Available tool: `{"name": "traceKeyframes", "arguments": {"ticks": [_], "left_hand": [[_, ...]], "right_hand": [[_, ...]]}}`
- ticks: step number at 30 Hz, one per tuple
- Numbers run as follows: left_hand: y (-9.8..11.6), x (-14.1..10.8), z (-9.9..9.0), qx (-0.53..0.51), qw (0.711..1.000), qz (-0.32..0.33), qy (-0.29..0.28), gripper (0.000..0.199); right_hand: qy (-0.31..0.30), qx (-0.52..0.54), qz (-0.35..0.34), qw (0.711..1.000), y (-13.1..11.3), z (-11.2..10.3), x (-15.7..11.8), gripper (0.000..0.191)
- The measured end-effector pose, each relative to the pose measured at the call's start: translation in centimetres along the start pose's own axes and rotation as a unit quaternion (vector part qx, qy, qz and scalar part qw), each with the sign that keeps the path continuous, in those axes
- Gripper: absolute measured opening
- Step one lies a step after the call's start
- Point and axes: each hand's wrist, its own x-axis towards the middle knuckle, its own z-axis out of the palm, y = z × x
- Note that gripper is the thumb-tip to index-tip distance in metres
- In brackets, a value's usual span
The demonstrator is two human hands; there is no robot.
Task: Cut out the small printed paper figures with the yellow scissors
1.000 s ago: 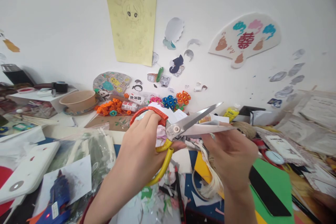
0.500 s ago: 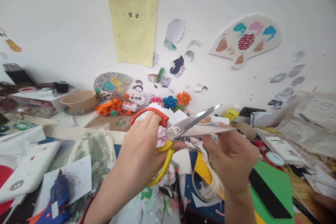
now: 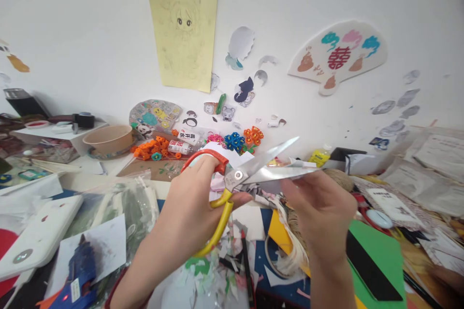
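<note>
My left hand (image 3: 194, 198) is wrapped round the red and yellow handles of a pair of scissors (image 3: 238, 176), whose blades stand apart and point right. Close by the blade tips, my right hand (image 3: 321, 207) is closed in a pinch, its fingers behind and below the lower blade. A pale scrap shows above that blade beside the fingers, but what the hand holds is too hidden to name. Below both hands lie paper scraps (image 3: 203, 270) in a clear bag and a bundle of pale string (image 3: 295, 251).
A blue glue gun (image 3: 81, 270) rests at lower left near a white device (image 3: 39, 236). Orange flowers (image 3: 152, 148) and a tan bowl (image 3: 110, 139) stand behind. At right, a black phone (image 3: 373, 268) lies on green card (image 3: 393, 246). Another person's hand (image 3: 447, 275) shows at the right edge.
The scissors and my left hand have shifted slightly left, and the blade tips have moved left too. My right hand has stayed almost in place, still pinched.
</note>
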Motion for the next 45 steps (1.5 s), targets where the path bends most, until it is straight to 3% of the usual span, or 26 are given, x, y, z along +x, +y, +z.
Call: {"name": "traceKeyframes", "arguments": {"ticks": [5, 12, 18, 23, 33, 45], "left_hand": [[-0.8, 0.3, -1.1, 0.002, 1.000, -0.014, 0.006, 0.043], [-0.9, -0.3, -0.9, 0.079, 0.994, 0.071, 0.034, 0.037], [-1.2, -0.7, 0.0, 0.082, 0.991, 0.108, 0.022, 0.027], [-1.3, -0.8, 0.1, 0.072, 0.992, 0.102, 0.017, 0.025], [-1.1, -1.0, 0.0, 0.055, 0.993, 0.103, -0.006, 0.020], [-1.1, -1.0, -0.2, 0.071, 0.992, 0.102, -0.024, 0.013]], "right_hand": [[0.030, 0.048, 0.021, 0.998, 0.2, 0.2, 0.5, 0.011], [0.134, 0.020, -0.023, 0.990, -0.2, 0.5, 0.5, 0.016], [0.111, 0.076, -0.030, 0.990, -0.3, 0.0, 0.6, 0.013], [0.132, 0.094, -0.012, 0.987, 0.2, -0.9, 0.5, 0.019], [0.087, 0.129, -0.008, 0.988, 0.2, -1.2, 0.7, 0.020], [0.078, 0.100, -0.059, 0.990, 0.1, -1.0, 0.8, 0.020]]}}
